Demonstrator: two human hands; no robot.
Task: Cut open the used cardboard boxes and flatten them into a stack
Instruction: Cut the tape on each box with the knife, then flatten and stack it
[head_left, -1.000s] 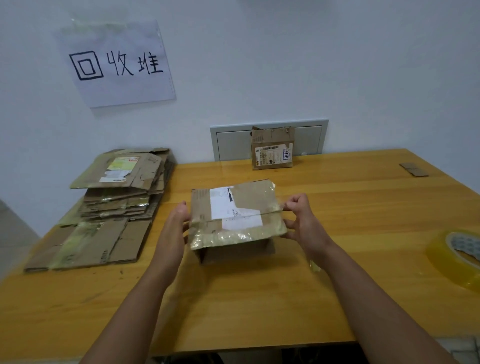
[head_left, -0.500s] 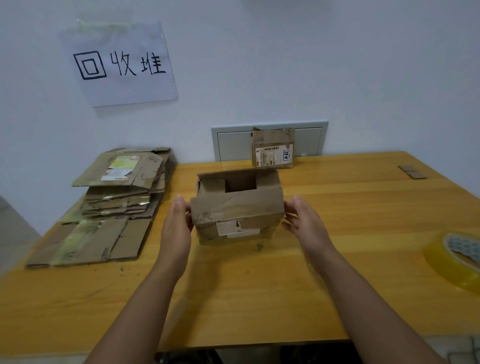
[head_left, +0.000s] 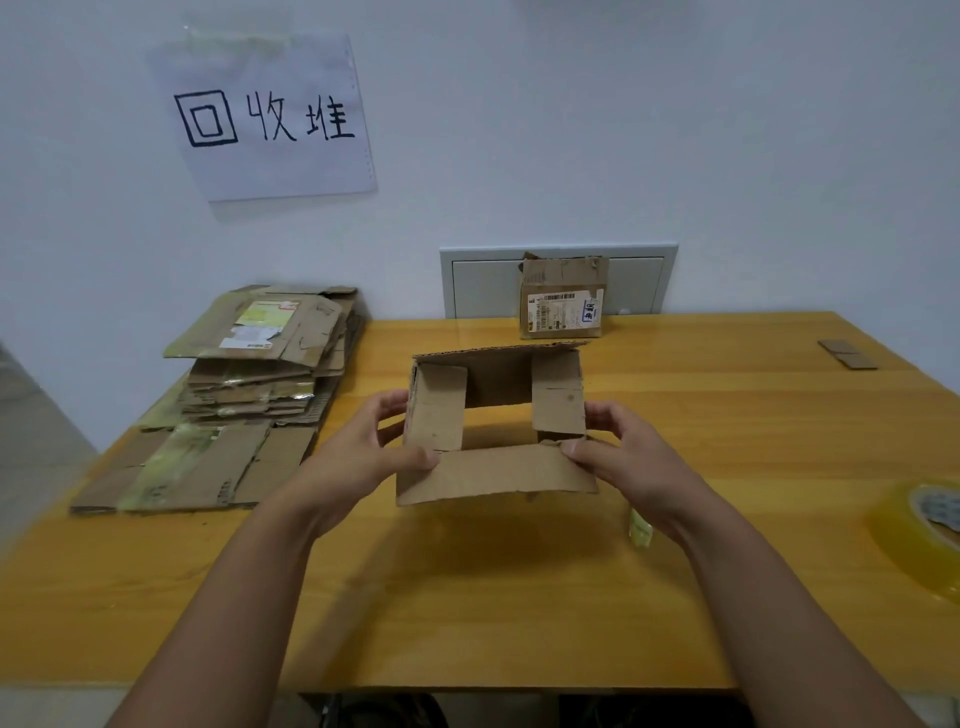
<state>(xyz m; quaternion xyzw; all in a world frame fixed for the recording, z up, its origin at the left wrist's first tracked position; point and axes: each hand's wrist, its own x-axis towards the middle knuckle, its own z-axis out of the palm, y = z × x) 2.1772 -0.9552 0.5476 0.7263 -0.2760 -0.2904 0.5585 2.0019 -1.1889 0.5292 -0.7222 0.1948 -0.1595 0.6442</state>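
A small brown cardboard box (head_left: 496, 470) is held above the middle of the wooden table (head_left: 467, 597), its open end turned toward me with flaps spread. My left hand (head_left: 363, 452) grips its left side, thumb on the near flap and fingers behind the left flap. My right hand (head_left: 623, 457) pinches the right corner of the near flap. A stack of flattened boxes (head_left: 249, 384) lies at the table's left. Another small box with a shipping label (head_left: 563, 299) stands upright at the back against the wall.
A roll of clear packing tape (head_left: 924, 530) lies at the right edge. A cardboard scrap (head_left: 847, 354) sits at the far right. A strip of tape (head_left: 640, 527) lies under my right wrist. A paper sign (head_left: 265, 117) hangs on the wall, above a white panel (head_left: 483, 283).
The box has been tipped over from labelled face up to its open end facing me. Both hands shifted from its sides to the flaps.
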